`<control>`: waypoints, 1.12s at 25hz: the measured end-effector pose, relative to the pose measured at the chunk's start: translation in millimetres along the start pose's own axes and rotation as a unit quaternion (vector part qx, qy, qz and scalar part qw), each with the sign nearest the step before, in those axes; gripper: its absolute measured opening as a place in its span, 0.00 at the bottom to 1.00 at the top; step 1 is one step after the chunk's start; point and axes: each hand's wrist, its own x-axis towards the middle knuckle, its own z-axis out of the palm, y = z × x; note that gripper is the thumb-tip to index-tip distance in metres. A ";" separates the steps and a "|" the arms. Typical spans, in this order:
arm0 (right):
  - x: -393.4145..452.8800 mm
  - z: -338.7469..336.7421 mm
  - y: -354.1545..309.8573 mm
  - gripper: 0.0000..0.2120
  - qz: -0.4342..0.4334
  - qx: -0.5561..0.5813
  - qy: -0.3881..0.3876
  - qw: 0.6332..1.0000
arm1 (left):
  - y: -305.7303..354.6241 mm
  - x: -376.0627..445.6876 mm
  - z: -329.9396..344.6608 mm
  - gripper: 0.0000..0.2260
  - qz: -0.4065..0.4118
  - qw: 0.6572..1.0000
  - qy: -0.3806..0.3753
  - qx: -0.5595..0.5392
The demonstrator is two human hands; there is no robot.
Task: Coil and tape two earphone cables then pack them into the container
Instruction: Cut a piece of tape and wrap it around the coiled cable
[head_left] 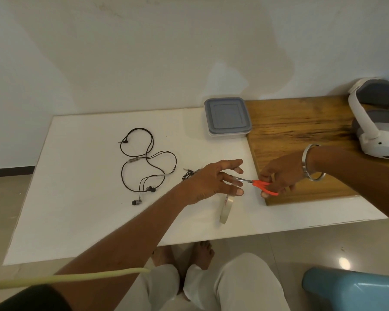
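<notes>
One black earphone cable [148, 162] lies uncoiled on the white table [81, 209], left of centre. A second earphone cable [188, 173] lies bunched, mostly hidden behind my left hand [213, 182]. That hand hovers over the table with its fingers spread, and its thumb and a finger pinch a strip pulled from the clear tape roll [226, 208], which stands on edge just below it. My right hand [281, 176] grips the orange-handled scissors [259, 185]; their blades point left and reach the strip at my left fingers. The grey-lidded container [227, 117] sits closed at the back.
A wooden board [301, 135] covers the table's right part. A white and grey headset [377, 122] rests on its far right. A blue plastic stool [355, 290] stands on the floor at bottom right. My legs and feet show under the table's near edge.
</notes>
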 end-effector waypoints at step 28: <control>114.9 35.4 69.7 0.20 -0.086 -0.024 0.216 0.972 | 4.2 -11.3 0.8 0.39 0.008 1.000 0.020 0.010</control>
